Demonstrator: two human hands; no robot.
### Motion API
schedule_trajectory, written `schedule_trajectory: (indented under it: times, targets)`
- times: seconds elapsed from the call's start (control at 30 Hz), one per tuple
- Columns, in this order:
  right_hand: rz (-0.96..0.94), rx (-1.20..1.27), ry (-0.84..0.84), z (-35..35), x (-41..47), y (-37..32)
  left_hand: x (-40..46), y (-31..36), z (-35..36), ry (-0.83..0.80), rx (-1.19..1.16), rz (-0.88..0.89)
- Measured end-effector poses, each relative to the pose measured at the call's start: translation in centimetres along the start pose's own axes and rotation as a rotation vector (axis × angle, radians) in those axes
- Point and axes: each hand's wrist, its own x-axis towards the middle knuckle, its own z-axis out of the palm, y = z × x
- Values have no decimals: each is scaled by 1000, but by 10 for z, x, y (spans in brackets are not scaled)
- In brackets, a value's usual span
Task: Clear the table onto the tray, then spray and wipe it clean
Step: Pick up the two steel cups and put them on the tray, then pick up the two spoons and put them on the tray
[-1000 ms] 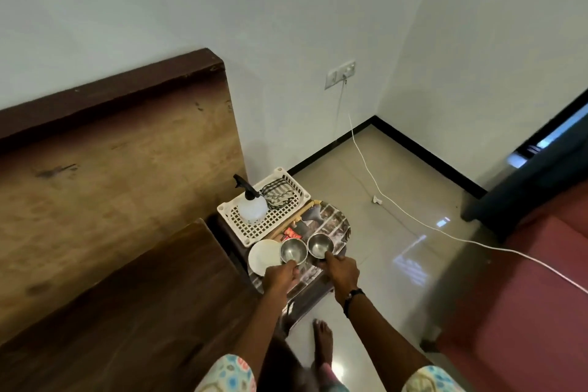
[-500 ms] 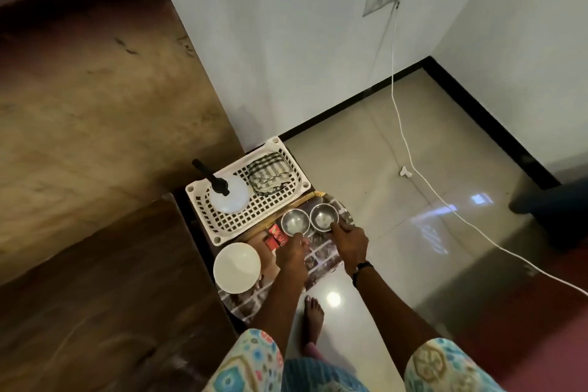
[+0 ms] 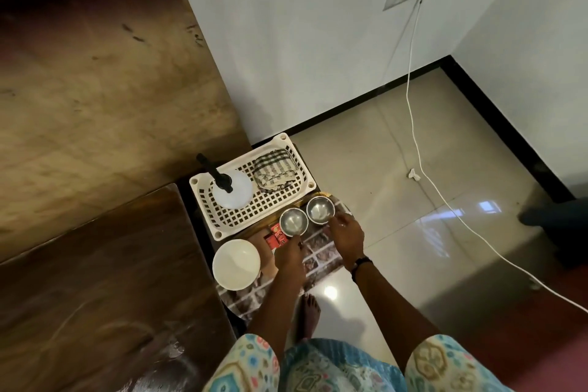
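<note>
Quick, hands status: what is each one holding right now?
Left hand: pinching the rim of the nearer steel bowl.
Right hand: gripping the farther steel bowl.

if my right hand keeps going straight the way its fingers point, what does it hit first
Most likely the steel bowl on the right: your right hand already has its fingertips at that bowl's near rim, pointing up and away from you. Beyond it lies the white basket, though depth is hard to judge.

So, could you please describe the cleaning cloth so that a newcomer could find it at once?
Find the white perforated tray on the small table by the wall. The checked cloth lies crumpled in its far right corner, beside the white spray bottle. It is the only soft, patterned thing there.
</note>
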Motion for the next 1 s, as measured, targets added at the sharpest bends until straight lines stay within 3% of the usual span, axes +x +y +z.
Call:
schedule_trajectory:
  times: [0.2,0.5,0.77,1.0]
  targets:
    - [-70,20,94,6,-33,8,-25,4,-26,-27,137,14]
    - [-118,98,-100,32,-152,-18,-88,14,-113,-75,152,149]
    - [-225,50,-151,84,-272,-13,-157,5,-247,-145,156,309]
    - [-311,58,-247,136,-371,-4,-177,-15,-364,-111,150,362]
